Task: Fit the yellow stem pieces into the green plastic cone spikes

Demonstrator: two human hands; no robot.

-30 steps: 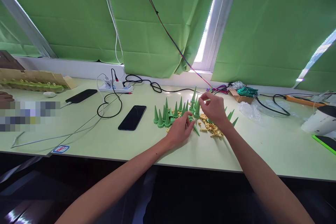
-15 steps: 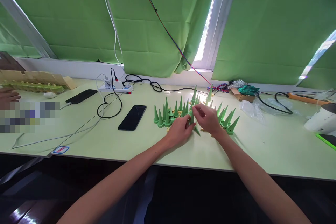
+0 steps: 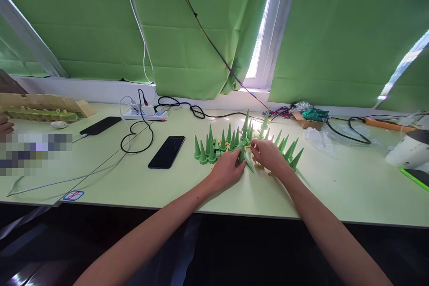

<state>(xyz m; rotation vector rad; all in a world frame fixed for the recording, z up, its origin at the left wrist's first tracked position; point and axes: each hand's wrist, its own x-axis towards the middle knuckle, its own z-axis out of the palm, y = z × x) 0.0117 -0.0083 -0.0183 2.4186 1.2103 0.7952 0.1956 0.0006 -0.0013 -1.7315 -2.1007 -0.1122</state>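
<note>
Grasping a green plastic cone [image 3: 241, 155] in the fingers of the left hand [image 3: 228, 169], near the counter [image 3: 187, 192] and closer to its front edge than to the wall. Holding the right hand [image 3: 268, 154] just beside, with fingers bent and drawn together by a green base; not being able to tell whether pinching something small there. Having a slanted cone [image 3: 250, 166] pointing toward the front edge between the hands, and small tan pieces [image 3: 258, 165] lying partly hidden under the right one. Facing a cluster of upright cones [image 3: 203, 155] to the left and beyond, with taller cones [image 3: 246, 122] standing nearer the back edge and leaning cones [image 3: 291, 153] sitting past the right wrist. Seeing a black smartphone [image 3: 166, 152] lying left of the cluster, midway between front and back edges, and a power strip [image 3: 156, 116] resting along the back edge among cables. Noticing a small cardboard box [image 3: 304, 121] with a green plastic bag [image 3: 315, 114] near the back edge to the right, and a blue-bordered sticker [image 3: 73, 195] clinging to the front edge at left
</note>
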